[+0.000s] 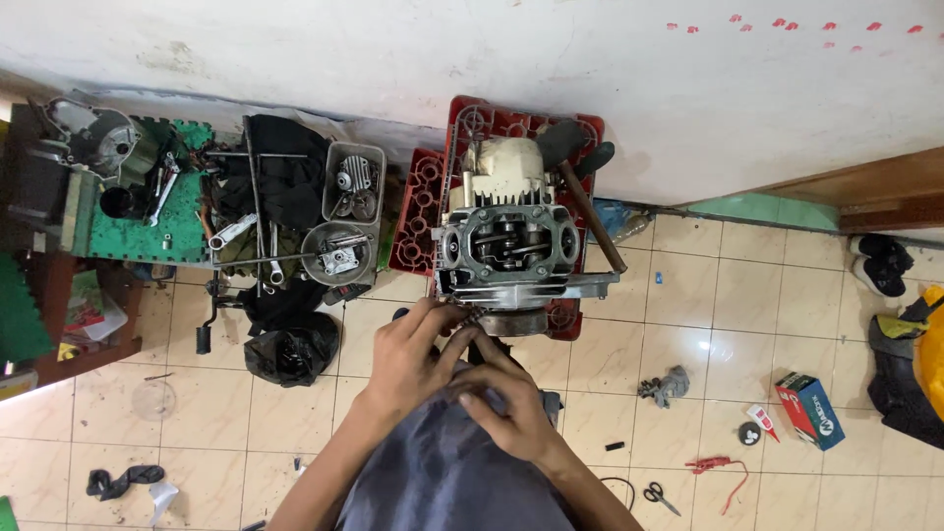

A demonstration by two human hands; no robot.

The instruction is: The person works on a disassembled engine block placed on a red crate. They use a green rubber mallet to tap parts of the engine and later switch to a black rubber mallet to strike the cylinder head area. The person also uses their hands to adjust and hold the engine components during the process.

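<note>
Right now: a person crouches over a small engine (pixel 511 246) that sits on a red plastic crate (pixel 472 123) on the tiled floor (pixel 688 324), hard against the white wall.
Engine: cylinder head open at the top, cam parts showing inside, pale finned block behind it, a rusty lever (pixel 593 214) slanting off its right side.
Left hand (pixel 408 359): fingers stretched forward, tips at the engine's near lower edge, pinching something too small to make out.
Right hand (pixel 511 408): curled, fingers bent in just beside the left, at the same spot; whether it holds anything I cannot tell.
Handling: cast metal, so I judge it heavy and stiff, probably oily; the fins and sharp edges look unkind to skin. Best gripped low on the solid crankcase sides, not by the lever or thin fins.
Nearby: a grey tray (pixel 354 182) and a round bowl (pixel 337 254) of engine parts to the left, black rags (pixel 290 354), a green mat (pixel 147 226) with tools.
Floor, right side: scissors (pixel 661 498), a small red box (pixel 808 411), a tube (pixel 762 421).
</note>
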